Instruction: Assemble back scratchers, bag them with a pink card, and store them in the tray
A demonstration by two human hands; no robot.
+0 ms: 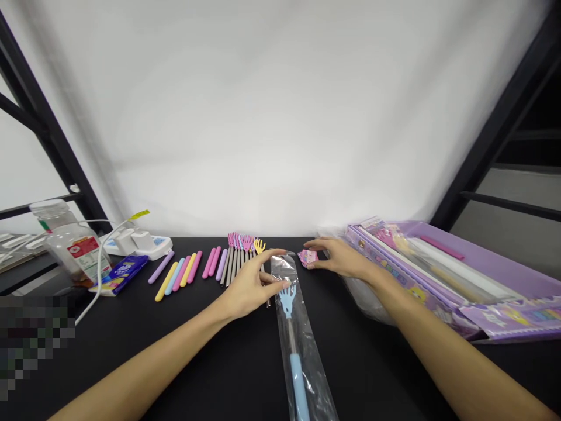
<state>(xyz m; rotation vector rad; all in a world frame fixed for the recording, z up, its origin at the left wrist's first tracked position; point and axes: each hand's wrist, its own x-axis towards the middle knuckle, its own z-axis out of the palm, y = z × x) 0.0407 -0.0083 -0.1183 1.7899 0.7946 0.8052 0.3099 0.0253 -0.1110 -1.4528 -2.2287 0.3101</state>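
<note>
pale blue, the scratcher [298, 380] lies inside a clear sleeve [284, 266] mid-tabletop [214, 374], claw end away from me. of the hands on my feed, the left hand [249, 287] is spread, thumb and forefinger resting at the sleeve's far end; the right hand [339, 257] has fingertips at pink cards [309, 257], and i cannot tell if it grips them. left lie metal-shafted scratchers [239, 260] and coloured handles [188, 270]; right, a purple box [491, 266].

On the table [210, 362] before you, the bagged scratcher [298, 383] lies in the middle, with the rods [231, 266], then the loose handles [181, 273], then the jar [83, 251] to your left, and the card stack [309, 257], then the box [477, 257] to your right.
</note>
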